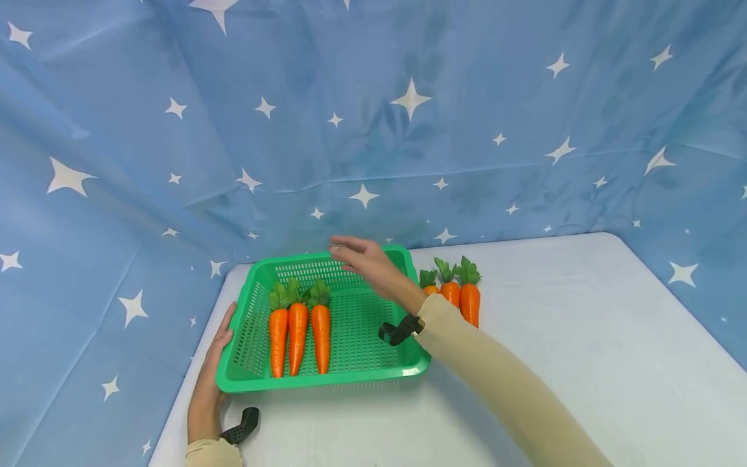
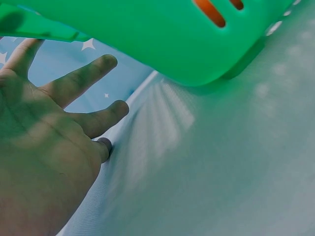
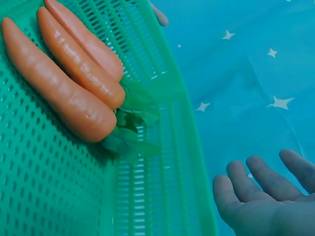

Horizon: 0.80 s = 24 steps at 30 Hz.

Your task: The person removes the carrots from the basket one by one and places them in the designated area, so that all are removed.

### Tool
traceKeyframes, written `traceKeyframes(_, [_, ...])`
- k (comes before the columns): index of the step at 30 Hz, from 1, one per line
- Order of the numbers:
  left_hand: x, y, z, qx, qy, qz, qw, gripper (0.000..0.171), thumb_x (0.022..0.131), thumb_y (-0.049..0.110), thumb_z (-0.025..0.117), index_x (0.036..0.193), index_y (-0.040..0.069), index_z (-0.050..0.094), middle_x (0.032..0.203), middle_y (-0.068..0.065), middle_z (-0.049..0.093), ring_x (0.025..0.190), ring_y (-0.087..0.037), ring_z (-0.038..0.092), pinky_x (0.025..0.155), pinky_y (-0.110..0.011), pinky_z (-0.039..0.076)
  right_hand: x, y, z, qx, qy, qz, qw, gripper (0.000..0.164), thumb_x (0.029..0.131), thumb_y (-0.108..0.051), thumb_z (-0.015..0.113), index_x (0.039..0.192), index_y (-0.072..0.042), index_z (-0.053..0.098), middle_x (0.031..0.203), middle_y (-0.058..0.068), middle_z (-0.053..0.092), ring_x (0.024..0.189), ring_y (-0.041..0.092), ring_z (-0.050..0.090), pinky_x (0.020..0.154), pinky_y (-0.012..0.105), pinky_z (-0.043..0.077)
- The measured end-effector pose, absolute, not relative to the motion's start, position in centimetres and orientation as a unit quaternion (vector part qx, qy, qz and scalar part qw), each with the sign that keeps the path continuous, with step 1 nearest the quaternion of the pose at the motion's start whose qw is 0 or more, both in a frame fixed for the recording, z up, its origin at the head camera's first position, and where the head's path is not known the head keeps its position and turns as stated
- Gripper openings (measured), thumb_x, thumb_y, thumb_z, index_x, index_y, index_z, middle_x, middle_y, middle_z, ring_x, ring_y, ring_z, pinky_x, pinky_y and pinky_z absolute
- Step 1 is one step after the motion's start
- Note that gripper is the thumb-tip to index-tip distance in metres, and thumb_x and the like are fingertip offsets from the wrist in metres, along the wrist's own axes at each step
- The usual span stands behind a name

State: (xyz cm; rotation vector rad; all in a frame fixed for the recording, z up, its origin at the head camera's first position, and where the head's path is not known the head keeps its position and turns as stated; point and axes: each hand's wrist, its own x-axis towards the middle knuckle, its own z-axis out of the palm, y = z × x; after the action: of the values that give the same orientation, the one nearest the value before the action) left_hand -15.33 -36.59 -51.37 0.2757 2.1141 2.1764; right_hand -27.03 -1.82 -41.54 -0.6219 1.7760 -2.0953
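Note:
A green plastic basket (image 1: 321, 379) stands on the white table, and three carrots (image 1: 298, 334) with leafy tops lie side by side in its left half. My left hand (image 1: 211, 366) is at the basket's left side, fingers extended along the rim. In the left wrist view its palm (image 2: 44, 147) faces the basket wall with spread fingers. Over the back right part of the basket hovers my right hand (image 1: 373, 267), holding nothing. The right wrist view shows that hand's fingers (image 3: 270, 179) loosely extended beyond the basket's rim.
Right of the basket, three more carrots (image 1: 469, 303) lie on the white table (image 1: 554, 337), partly hidden by my right forearm. A blue cloth (image 1: 373, 149) with white stars hangs behind the table and along its sides.

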Motion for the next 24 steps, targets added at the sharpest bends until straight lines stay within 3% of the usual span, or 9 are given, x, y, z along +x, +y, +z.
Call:
traceKeyframes(3, [-15.3, -36.7, -51.4, 0.092, 0.696, 0.711, 0.047, 0.067, 0.118, 0.039, 0.021, 0.172, 0.020, -0.015, 0.174, -0.026, -0.015, 0.162, -0.029, 0.003, 0.113, -0.017, 0.032, -27.0, -2.5, -41.8, -0.217, 0.627, -0.729, 0.168, 0.051, 0.110, -0.017, 0.061, 0.158, -0.001, 0.051, 0.162, 0.017, 0.048, 0.146, 0.036, 0.048, 0.121, 0.053, 0.036])
traceKeyframes(9, [-15.3, -36.6, -51.3, 0.085, 0.694, 0.714, 0.048, 0.068, 0.119, 0.040, 0.023, 0.172, 0.022, -0.014, 0.175, -0.024, -0.014, 0.161, -0.040, -0.003, 0.113, -0.017, 0.033, -26.9, -3.5, -42.9, -0.205, 0.647, -0.710, 0.186, 0.052, 0.109, -0.018, 0.063, 0.157, 0.000, 0.052, 0.160, 0.021, 0.049, 0.143, 0.038, 0.051, 0.119, 0.056, 0.038])
traceKeyframes(17, [-15.3, -36.4, -51.0, 0.081, 0.687, 0.720, 0.056, 0.068, 0.118, 0.041, 0.022, 0.172, 0.023, -0.015, 0.175, -0.023, -0.016, 0.160, -0.044, -0.008, 0.115, -0.018, 0.031, -26.5, -4.5, -43.9, -0.180, 0.667, -0.690, 0.216, 0.053, 0.108, -0.019, 0.065, 0.155, 0.002, 0.054, 0.157, 0.022, 0.052, 0.141, 0.042, 0.052, 0.116, 0.060, 0.040])
traceKeyframes(24, [-15.2, -36.5, -51.2, 0.085, 0.686, 0.720, 0.052, 0.069, 0.118, 0.041, 0.023, 0.172, 0.020, -0.016, 0.175, -0.024, -0.016, 0.162, -0.036, -0.003, 0.115, -0.018, 0.031, -26.1, -4.9, -44.3, -0.130, 0.696, -0.664, 0.239, 0.048, 0.106, -0.018, 0.069, 0.151, -0.001, 0.060, 0.147, 0.015, 0.063, 0.137, 0.043, 0.055, 0.113, 0.061, 0.043])
